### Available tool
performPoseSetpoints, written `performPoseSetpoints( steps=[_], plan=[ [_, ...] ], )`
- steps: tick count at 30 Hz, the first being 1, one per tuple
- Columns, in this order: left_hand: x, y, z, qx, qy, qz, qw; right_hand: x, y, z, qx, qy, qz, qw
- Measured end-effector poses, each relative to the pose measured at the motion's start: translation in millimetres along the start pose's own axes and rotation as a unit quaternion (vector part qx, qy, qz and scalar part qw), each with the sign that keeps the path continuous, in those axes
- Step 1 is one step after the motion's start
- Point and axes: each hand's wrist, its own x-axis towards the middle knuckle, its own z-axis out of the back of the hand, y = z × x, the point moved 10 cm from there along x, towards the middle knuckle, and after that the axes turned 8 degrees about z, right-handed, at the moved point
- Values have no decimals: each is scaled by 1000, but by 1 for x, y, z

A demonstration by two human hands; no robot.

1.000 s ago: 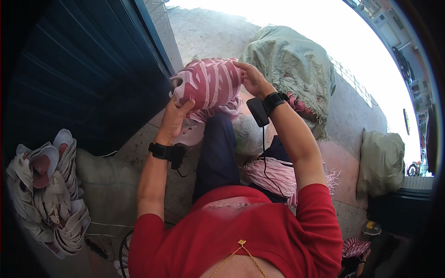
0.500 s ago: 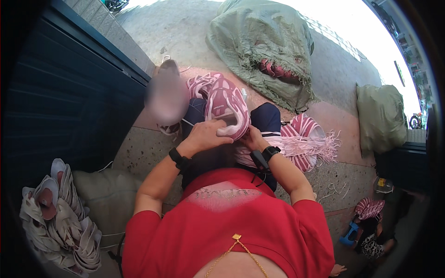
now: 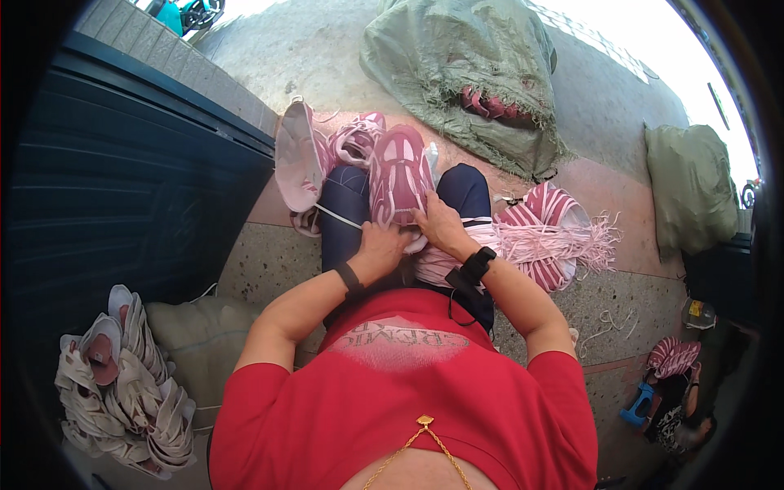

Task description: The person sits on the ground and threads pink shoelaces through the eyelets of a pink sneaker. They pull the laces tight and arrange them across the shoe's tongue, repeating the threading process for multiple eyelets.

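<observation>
A pink and white shoe upper (image 3: 400,175) lies over my lap between my knees, its rounded toe end pointing away from me. My left hand (image 3: 384,251) is closed at the near end of it, fingertips curled under and partly hidden. A white lace (image 3: 339,216) stretches from near that hand toward the left. With thumb and fingers, my right hand (image 3: 446,224) pinches the upper's near right edge. Pink laces (image 3: 478,249) in a thick bundle lie across my right thigh, beside red-and-white striped uppers (image 3: 535,233). More uppers (image 3: 302,155) rest beyond my left knee.
Ahead stands a large green woven sack (image 3: 457,73) with a torn opening. Another sack (image 3: 690,192) is at the right. Beige uppers (image 3: 126,392) are stacked at lower left near a dark metal door (image 3: 139,163). Another person (image 3: 682,408) is at lower right.
The shoe upper has turned so that its top faces up and its collar opening no longer shows. My left hand has moved down and my right hand up along its edge.
</observation>
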Motion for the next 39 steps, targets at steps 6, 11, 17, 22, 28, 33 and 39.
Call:
performPoseSetpoints(
  steps=[6,11,17,22,28,33,39],
  plan=[
    [-4,-5,-17,35,-14,-44,998,-9,-29,-19,62,-41,-19,997],
    [-25,-14,23,-1,-94,-137,986,1,-33,-21,39,1,-35,999],
    [8,54,59,-203,-28,123,971,-6,-28,-18,73,-25,-54,996],
    [24,53,6,-168,10,162,972,-10,-42,-24,125,-72,-87,986],
    [22,44,-13,-157,-22,59,986,-16,-46,-34,110,-127,-76,983],
    [11,49,-2,-170,1,75,982,-11,-11,-17,67,-28,-40,997],
    [12,49,-1,-177,8,69,982,39,44,44,3,-100,151,983]
  ],
)
